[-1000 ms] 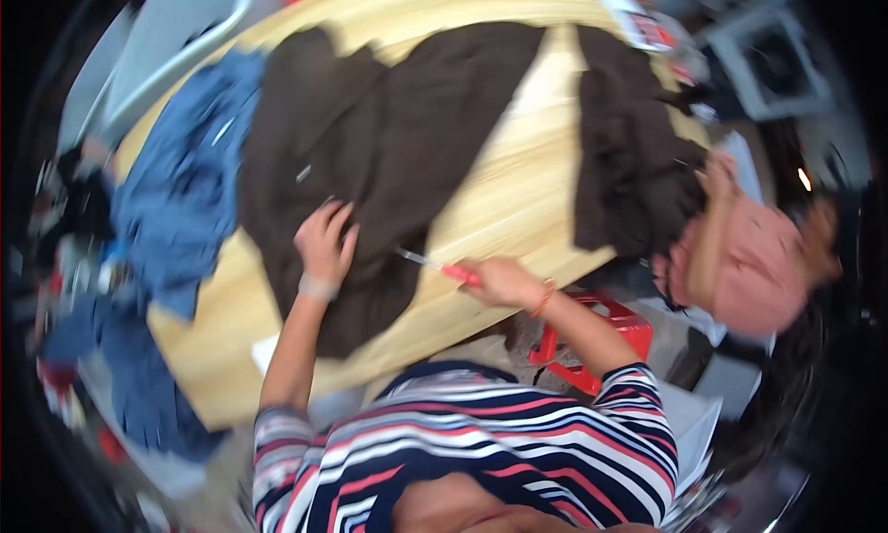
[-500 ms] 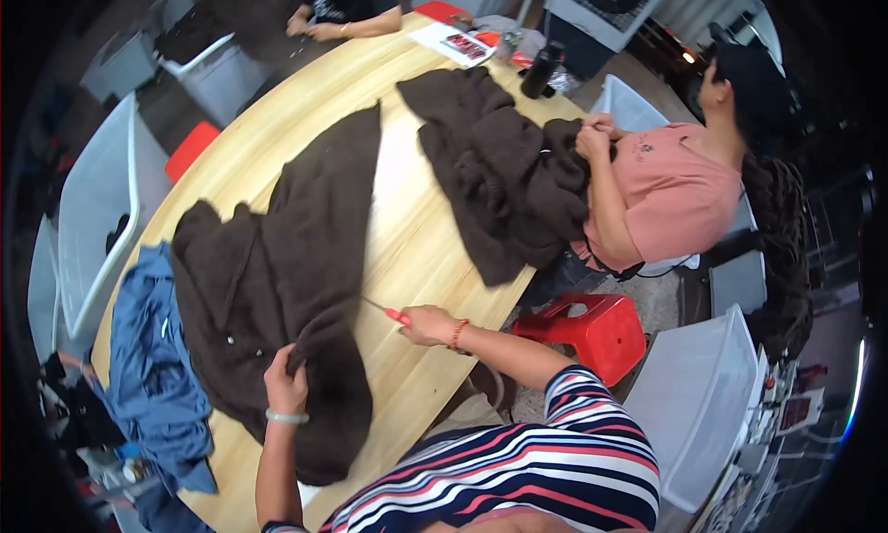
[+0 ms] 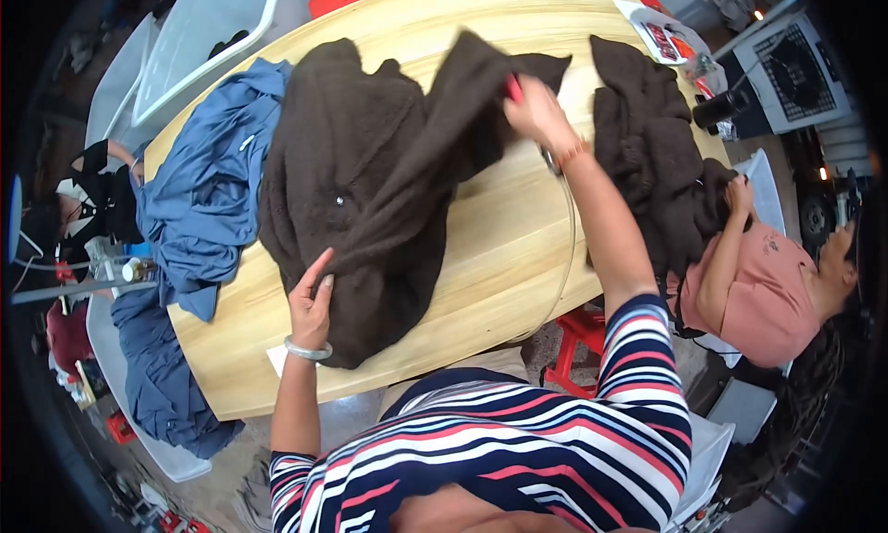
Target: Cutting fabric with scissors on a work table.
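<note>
Far left, crumpled blue cloth on the wooden table. Next, left hand at the near-left edge of a dark brown garment; index straight, thumb spread from it, no grip on cloth evident, other fingers hard to see. Left forearm nearly upright from the lower edge. Garment lies mostly ahead of this hand, between blue cloth and right hand; long axis runs away from the wearer, one flap slanting up and right. Left hand nearer the body of it, right hand at the flap. Right hand blurred, fingers closed round a red handle; cannot tell if cloth is pinched too. Right arm reaches far forward, angled inward. Farther right, a second brown garment, beside a co-worker's hand.
</note>
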A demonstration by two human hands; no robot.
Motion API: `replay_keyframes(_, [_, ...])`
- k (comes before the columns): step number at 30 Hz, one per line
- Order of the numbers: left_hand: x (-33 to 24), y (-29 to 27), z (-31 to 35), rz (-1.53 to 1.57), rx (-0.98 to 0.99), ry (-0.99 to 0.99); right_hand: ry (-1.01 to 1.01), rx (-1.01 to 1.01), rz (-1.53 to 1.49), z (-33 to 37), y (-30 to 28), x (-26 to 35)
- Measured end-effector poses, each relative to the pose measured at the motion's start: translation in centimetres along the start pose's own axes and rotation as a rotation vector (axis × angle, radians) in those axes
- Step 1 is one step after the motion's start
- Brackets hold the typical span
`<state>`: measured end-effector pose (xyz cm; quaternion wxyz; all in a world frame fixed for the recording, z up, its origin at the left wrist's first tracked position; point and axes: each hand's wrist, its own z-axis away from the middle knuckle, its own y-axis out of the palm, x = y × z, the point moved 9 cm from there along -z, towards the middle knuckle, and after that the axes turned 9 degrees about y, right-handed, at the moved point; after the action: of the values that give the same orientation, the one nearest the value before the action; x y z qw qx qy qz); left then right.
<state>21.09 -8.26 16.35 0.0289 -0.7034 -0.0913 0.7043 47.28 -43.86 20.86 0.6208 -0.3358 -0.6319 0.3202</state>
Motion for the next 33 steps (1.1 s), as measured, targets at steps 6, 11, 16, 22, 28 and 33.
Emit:
replay_keyframes(6, [6.2,-3.8,3.7,0.017,-0.301,-0.078,-0.28,0.328,0.399,-1.5,7.9,16.9])
replay_keyframes(11, [7.2,-6.8,9.2,-0.374,-0.302,-0.065,-0.183,0.348,0.146,3.5,8.6,10.1])
replay_keyframes(16, [-3.2,0.2,4.1,-0.929,-0.153,0.438,0.216,0.572,-0.209,9.1,9.7,-3.6])
replay_keyframes(22, [-1.3,14.3,-7.2,-1.307,0.17,0.845,0.239,0.45,-0.215,15.4,8.8,-7.2])
replay_keyframes(28, [2.9,9.4,-14.0,-0.704,0.192,0.356,0.128,0.406,-0.09,17.3,4.1,-4.5])
replay_keyframes(33, [10.4,3.3,-9.2,0.332,-0.219,-0.073,-0.013,0.559,-0.049,18.8,4.7,1.5])
